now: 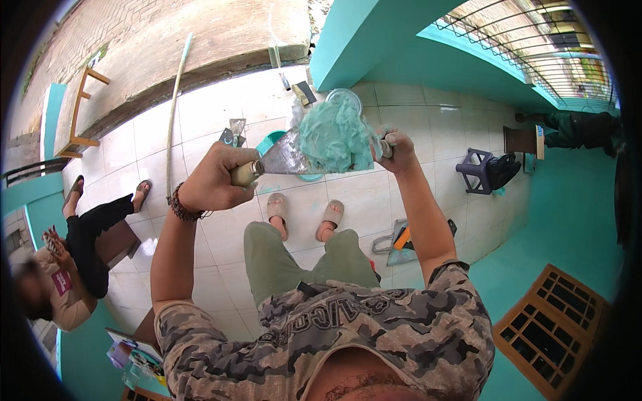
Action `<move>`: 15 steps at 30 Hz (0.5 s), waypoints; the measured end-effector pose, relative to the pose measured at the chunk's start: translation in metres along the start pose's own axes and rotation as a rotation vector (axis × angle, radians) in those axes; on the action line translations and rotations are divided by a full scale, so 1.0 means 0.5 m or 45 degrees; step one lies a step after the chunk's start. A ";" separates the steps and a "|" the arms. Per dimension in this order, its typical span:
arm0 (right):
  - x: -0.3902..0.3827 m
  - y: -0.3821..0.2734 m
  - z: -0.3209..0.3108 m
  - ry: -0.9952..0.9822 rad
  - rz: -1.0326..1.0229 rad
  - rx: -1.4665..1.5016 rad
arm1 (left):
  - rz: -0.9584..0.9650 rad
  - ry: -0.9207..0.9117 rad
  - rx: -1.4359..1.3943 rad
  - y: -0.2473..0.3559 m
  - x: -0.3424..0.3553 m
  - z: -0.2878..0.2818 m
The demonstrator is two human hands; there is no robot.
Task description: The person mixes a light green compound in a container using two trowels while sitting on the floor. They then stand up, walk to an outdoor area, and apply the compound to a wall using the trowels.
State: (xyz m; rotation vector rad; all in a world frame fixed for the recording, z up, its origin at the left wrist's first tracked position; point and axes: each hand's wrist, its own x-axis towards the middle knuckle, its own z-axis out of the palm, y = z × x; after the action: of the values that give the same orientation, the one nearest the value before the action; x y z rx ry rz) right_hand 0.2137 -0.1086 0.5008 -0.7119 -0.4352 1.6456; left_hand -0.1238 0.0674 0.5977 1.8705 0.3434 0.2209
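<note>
My left hand (215, 179) is closed round the pale wooden handle of a wide metal putty knife (279, 154), held out in front of me above the floor. A big soft mound of teal putty (338, 137) sits on its blade and covers much of it. My right hand (400, 152) grips the handle of a second scraper (386, 148) at the right side of the mound; its blade is hidden by the putty. Below and behind the putty are a teal tub (269, 142) and a round pale-rimmed container (349, 97), both partly covered.
Scrapers (237, 127) and a brush (305, 93) lie on the tiled floor (361, 210). A long pole (177, 113) lies left, near a wooden frame (83, 110). A person (73, 260) sits at left. Right are a purple stool (475, 171), a black bag (503, 172) and teal walls (505, 227).
</note>
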 end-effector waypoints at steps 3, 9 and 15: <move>0.048 -0.030 0.134 -0.256 -0.047 -0.007 | -0.002 0.075 -0.031 0.054 -0.079 -0.119; 0.182 0.067 0.365 -0.372 -0.026 0.290 | -0.355 0.476 -0.179 0.058 -0.283 -0.331; 0.391 0.160 0.579 -0.474 0.120 0.510 | -0.536 0.808 -0.148 -0.008 -0.422 -0.524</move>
State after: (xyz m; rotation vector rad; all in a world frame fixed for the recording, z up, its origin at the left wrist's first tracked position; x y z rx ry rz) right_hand -0.0540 0.0959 0.6226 -0.1273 -0.3208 1.8878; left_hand -0.4060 0.2302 0.6815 1.5327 1.1177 0.5312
